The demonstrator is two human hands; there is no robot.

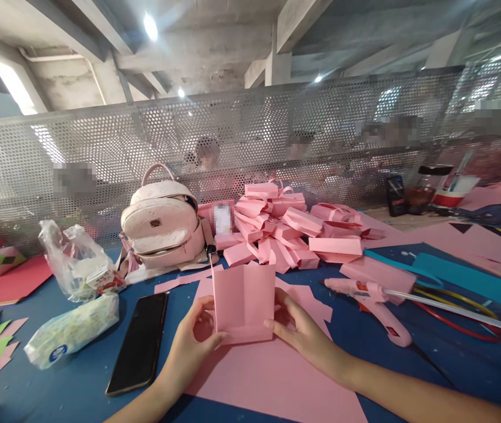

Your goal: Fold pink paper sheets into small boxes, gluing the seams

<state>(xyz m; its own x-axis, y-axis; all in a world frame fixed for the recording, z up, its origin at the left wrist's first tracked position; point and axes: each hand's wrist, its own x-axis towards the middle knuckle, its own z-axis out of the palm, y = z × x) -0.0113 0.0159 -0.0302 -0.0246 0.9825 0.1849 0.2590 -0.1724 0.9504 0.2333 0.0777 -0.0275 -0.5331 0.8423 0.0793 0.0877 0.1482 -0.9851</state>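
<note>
A folded pink paper piece point(245, 299) stands upright between my two hands, with a crease down its middle and a folded strip along its bottom. My left hand point(195, 338) grips its lower left side, thumb at the bottom corner. On the right edge, my right hand point(301, 329) holds it with the thumb in front and fingers behind. Beneath lies a large pink paper sheet point(272, 382) on the blue table point(78, 388). Behind the held piece is a pile of folded pink paper pieces point(276, 220).
A black phone point(139, 341), a tissue pack point(74, 329) and a plastic bag point(71, 258) are at left. Behind them sits a pink backpack point(160, 226). At right lie a pink glue gun point(373, 302) and teal paper point(470, 279). A perforated metal screen point(250, 129) runs across the back.
</note>
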